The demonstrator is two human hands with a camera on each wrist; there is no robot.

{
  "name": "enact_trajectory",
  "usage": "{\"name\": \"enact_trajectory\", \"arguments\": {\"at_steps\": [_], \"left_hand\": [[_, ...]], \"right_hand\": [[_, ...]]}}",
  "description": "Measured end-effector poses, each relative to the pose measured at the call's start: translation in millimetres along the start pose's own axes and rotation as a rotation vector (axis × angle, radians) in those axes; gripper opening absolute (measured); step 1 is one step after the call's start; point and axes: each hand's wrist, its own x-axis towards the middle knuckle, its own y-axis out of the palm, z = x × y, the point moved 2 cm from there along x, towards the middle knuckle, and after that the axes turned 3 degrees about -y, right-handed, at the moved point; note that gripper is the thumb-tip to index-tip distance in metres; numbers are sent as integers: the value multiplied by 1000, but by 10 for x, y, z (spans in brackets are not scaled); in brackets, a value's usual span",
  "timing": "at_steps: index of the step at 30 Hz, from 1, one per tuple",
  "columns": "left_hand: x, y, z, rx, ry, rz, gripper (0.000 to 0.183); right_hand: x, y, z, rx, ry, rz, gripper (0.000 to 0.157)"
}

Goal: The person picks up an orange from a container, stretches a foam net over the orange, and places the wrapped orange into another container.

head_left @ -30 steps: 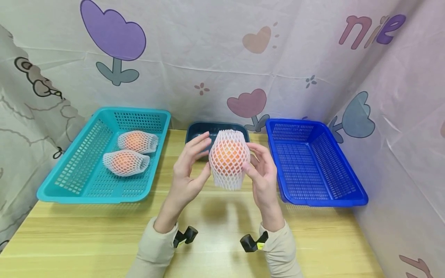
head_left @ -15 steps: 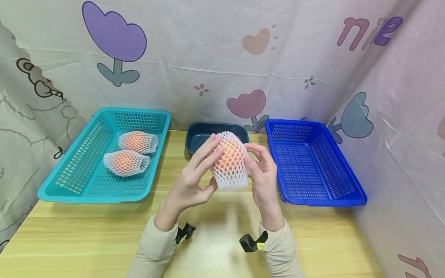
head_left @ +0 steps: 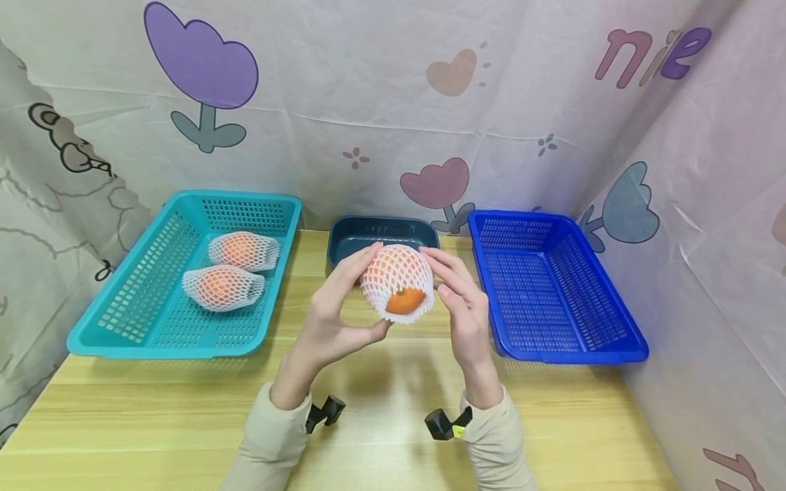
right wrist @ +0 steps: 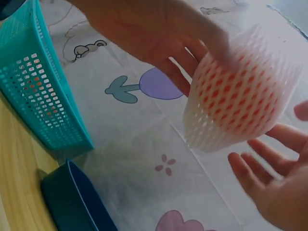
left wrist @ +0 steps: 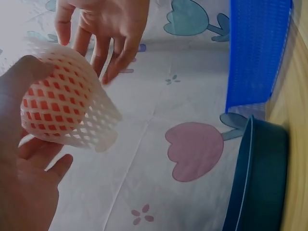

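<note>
An orange (head_left: 405, 300) in a white foam net sleeve (head_left: 396, 266) is held up above the table, its bare stem end turned towards the head camera. My left hand (head_left: 328, 320) grips it from the left, thumb below and fingers behind, as the left wrist view shows with the netted fruit (left wrist: 55, 103). Beside the fruit's right side, my right hand (head_left: 467, 314) has loosely extended fingers; in the right wrist view its fingertips (right wrist: 236, 161) lie close to the sleeve, and whether any touch is unclear.
Two more netted oranges (head_left: 224, 288) lie in the turquoise basket (head_left: 178, 352) on the left. A dark teal tray (head_left: 344, 239) stands behind the hands. The blue basket (head_left: 571, 356) is on the right, near the printed curtain (head_left: 706, 286). Wooden tabletop (head_left: 381, 436) lies below.
The orange has been turned so that its bare stem end faces the head camera, and it sits slightly lower. The left hand has turned with it; the right fingers have straightened and loosened.
</note>
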Motion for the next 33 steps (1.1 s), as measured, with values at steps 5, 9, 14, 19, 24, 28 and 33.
{"name": "enact_trajectory", "arguments": {"at_steps": [5, 9, 14, 19, 24, 28, 33], "left_hand": [[-10, -14, -20, -126, -147, -37, 85], [-5, -21, -35, -244, -232, -47, 87], [-23, -23, -30, -300, -319, -28, 84], [-49, -15, -19, -326, -412, -18, 77], [-51, 0, -14, -353, -486, 4, 79], [-55, 2, -4, -404, -521, -7, 78], [-56, 4, 8, -488, -531, -33, 85]], "right_hand": [[-13, 34, -17, 131, -16, 82, 47], [-39, 49, -51, 173, -4, 99, 61], [-46, 73, -73, 195, 16, 112, 83], [-42, 84, -93, 177, 31, 88, 81], [-44, 83, -104, 205, 56, 60, 77], [-47, 75, -109, 237, 72, 67, 79], [-53, 72, -105, 262, 90, 82, 80]]}}
